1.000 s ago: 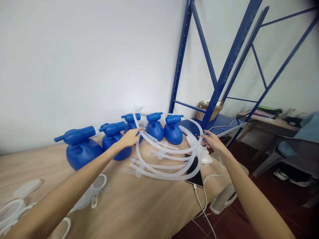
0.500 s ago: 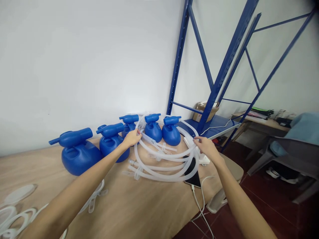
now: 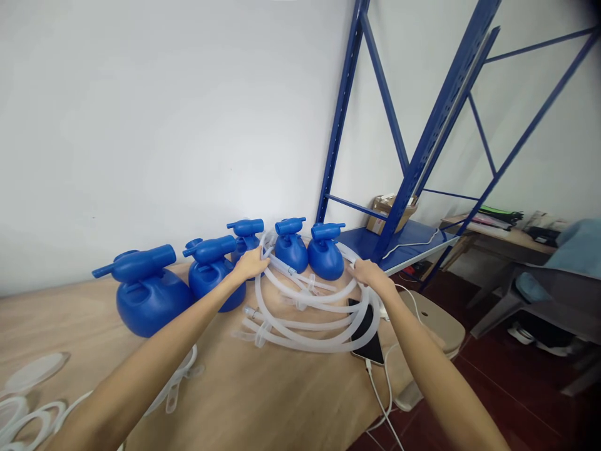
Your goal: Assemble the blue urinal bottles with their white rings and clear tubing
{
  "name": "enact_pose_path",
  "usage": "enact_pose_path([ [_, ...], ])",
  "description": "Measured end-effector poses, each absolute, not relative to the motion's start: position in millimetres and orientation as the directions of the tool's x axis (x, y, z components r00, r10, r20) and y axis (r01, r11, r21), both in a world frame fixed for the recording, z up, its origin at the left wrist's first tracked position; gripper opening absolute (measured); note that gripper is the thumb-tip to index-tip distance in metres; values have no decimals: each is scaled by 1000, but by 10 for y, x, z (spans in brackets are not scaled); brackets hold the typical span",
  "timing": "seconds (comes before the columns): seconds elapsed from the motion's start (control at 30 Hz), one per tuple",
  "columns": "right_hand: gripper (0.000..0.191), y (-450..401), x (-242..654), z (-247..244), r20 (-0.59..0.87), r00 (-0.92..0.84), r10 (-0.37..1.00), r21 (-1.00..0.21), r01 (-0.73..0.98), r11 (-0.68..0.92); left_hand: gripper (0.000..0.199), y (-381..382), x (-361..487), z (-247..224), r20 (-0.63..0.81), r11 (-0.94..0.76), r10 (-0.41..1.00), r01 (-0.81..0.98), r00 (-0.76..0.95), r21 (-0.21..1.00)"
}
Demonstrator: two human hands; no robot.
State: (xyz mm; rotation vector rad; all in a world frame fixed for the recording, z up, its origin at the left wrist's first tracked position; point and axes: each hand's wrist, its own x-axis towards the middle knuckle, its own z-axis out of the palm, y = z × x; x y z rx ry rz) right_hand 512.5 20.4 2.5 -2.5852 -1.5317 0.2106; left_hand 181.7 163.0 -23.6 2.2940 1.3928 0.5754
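Note:
A coil of translucent plastic tubing lies on the table, with clips and clear connectors on its ends. My left hand is closed on the coil's left side, in front of the small blue bottle at the back. At the right side my right hand is closed on the tubing too. Several blue plastic bottles stand behind and left of the coil, among them a blue bottle and another blue bottle between my hands. The coil's right part overlaps a dark phone.
More white tubing and a translucent disc lie at the table's left. A white cable hangs from the phone over the edge. Blue rack posts, a cardboard box and a beige stool stand to the right.
My right hand has moved a little left and down, and the raised tubing loops have sunk lower toward the table. My left hand stays on the coil's left side.

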Motion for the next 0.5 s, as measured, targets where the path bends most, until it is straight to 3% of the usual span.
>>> enact_pose_path([
  [0.1, 41, -45, 4937, -107, -78, 440, 894, -123, 886, -447, 37, 1421, 1652, -295, 123, -445, 884, 730, 452, 518],
  [0.2, 48, -337, 4722, -191, -89, 356, 930, -139, 920, -365, 48, 1184, 1495, -342, 117, -475, 863, 707, 492, 524],
  [0.4, 53, -712, 4121, -142, 31, -1, 1000, -455, 890, 15, 57, 800, 1154, -96, 127, -503, 834, 647, 536, 574],
  [0.5, 44, -738, 3699, -89, 195, -125, 973, -501, 840, 208, 54, 551, 761, 260, 118, -498, 823, 605, 556, 621],
])
